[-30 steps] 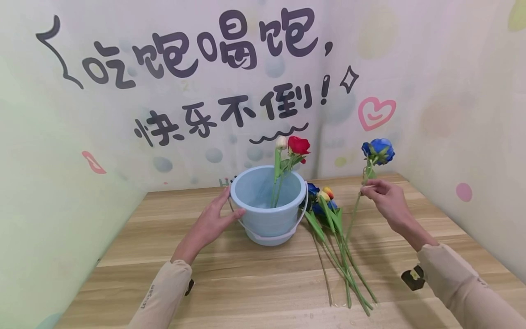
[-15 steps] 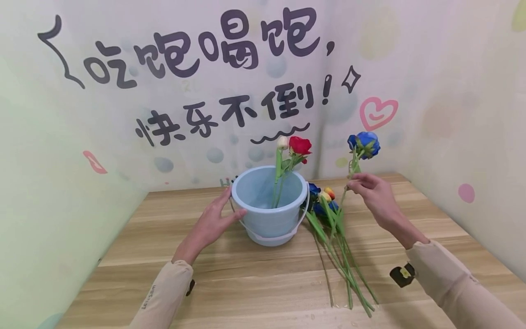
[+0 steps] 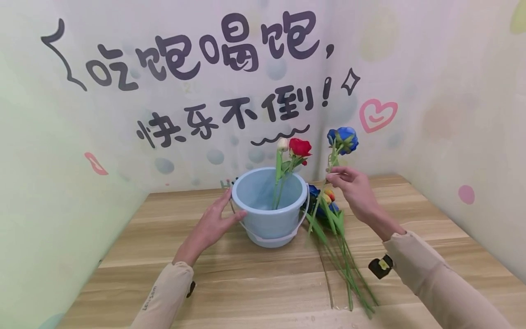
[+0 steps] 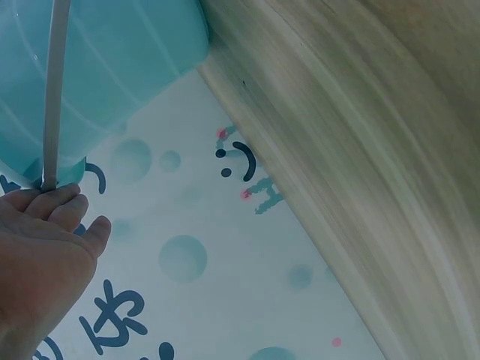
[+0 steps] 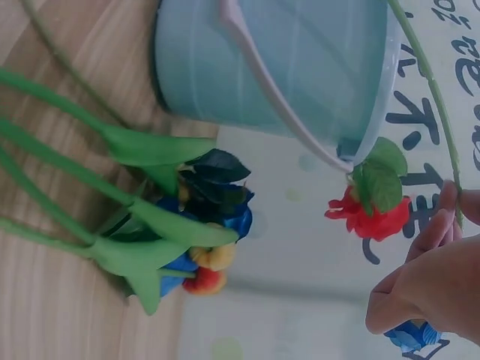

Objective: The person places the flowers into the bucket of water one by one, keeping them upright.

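My right hand [image 3: 354, 194] pinches the stem of a blue rose [image 3: 344, 139] just below its leaves, holding it upright right of the bucket. The stem slants down-left, its lower part overlapping the other flowers in the head view. In the right wrist view the green stem [image 5: 433, 86] runs up past the bucket rim. My left hand [image 3: 210, 226] rests on the left side of the light blue bucket [image 3: 269, 224], fingers at the far rim and thumb on the front rim. A red rose [image 3: 300, 147] and a white tulip [image 3: 282, 145] lean inside the bucket toward its right.
Right of the bucket lie several flowers: blue roses [image 5: 240, 216] and orange-yellow tulips [image 5: 212, 257], their green stems [image 3: 349, 274] pointing toward the front. The white bucket handle [image 3: 269, 240] hangs down in front. A patterned wall [image 3: 230, 109] stands behind the wooden table [image 3: 246, 283].
My right hand has moved left with the blue rose, from the right side of the table to above the lying flowers. My left hand and the bucket have kept their place.
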A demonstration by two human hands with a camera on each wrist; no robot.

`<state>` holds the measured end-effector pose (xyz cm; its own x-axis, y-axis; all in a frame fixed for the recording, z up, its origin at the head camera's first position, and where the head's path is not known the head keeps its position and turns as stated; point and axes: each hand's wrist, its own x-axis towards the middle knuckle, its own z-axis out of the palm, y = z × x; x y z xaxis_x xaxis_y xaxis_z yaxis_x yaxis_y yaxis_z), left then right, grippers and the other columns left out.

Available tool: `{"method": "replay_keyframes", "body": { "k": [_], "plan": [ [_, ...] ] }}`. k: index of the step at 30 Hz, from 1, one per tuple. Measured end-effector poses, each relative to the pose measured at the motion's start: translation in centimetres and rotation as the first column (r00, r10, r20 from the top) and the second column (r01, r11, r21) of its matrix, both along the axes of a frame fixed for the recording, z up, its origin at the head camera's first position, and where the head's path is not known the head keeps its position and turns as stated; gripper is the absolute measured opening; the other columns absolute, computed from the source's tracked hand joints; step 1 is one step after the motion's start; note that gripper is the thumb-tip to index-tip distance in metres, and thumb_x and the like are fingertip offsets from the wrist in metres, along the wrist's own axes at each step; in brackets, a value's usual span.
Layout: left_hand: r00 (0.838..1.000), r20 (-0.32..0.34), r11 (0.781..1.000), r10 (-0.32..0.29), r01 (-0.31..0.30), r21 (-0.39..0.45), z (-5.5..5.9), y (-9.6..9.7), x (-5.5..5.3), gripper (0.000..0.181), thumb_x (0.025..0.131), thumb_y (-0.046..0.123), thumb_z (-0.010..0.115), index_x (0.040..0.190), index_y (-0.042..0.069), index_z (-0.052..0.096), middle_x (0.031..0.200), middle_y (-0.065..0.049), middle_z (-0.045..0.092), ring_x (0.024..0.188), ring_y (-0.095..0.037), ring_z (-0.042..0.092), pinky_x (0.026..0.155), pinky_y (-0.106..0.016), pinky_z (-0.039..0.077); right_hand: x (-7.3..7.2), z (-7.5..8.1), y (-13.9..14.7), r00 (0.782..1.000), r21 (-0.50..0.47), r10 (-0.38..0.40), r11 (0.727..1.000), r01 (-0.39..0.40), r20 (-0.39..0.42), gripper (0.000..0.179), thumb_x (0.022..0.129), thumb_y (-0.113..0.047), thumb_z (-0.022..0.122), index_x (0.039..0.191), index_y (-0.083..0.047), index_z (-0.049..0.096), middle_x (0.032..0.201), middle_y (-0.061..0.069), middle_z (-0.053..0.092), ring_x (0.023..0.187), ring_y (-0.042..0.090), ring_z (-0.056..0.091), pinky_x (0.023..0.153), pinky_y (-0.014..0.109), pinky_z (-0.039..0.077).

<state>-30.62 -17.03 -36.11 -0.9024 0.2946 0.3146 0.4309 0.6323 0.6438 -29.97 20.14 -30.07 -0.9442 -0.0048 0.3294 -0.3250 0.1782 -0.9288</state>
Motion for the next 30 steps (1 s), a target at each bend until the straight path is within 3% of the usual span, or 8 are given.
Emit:
{"method": "replay_keyframes", "body": {
  "k": [7, 23, 30],
  "plan": [
    [1.000, 0.004, 1.000, 0.004, -0.004, 0.009, 0.1, 0.0, 0.0, 0.091, 0.096, 0.060, 0.065, 0.167, 0.022, 0.023, 0.170, -0.008, 0.021, 0.154, -0.038, 0.022, 0.116, -0.068, 0.025, -0.6, 1.3, -0.9, 0.999, -0.044, 0.017, 0.999, -0.019, -0.030, 0.031, 0.106, -0.013, 0.060, 0.124, 0.012, 0.055, 0.099, -0.009, 0.069, 0.097, 0.014, 0.059, 0.102, 0.034, 0.042],
    [1.000, 0.001, 1.000, -0.001, 0.001, 0.017, 0.1, 0.0, 0.1, 0.089, 0.096, 0.058, 0.066, 0.167, 0.022, 0.024, 0.169, -0.008, 0.023, 0.154, -0.036, 0.023, 0.116, -0.067, 0.026, -2.5, 3.5, -2.4, 0.999, -0.102, -0.015, 0.995, 0.011, -0.041, 0.037, 0.105, -0.017, 0.062, 0.129, 0.011, 0.055, 0.099, -0.004, 0.069, 0.100, 0.022, 0.056, 0.115, 0.049, 0.033],
    [1.000, 0.022, 1.000, 0.012, -0.012, 0.008, 0.1, 0.1, 0.1, 0.091, 0.096, 0.061, 0.065, 0.167, 0.023, 0.024, 0.170, -0.007, 0.022, 0.155, -0.036, 0.022, 0.116, -0.068, 0.025, -3.0, 4.1, -2.8, 0.999, -0.164, -0.023, 0.986, 0.018, -0.028, 0.025, 0.105, -0.017, 0.064, 0.121, 0.003, 0.060, 0.096, -0.005, 0.067, 0.099, 0.021, 0.056, 0.116, 0.049, 0.031]
  ]
}}
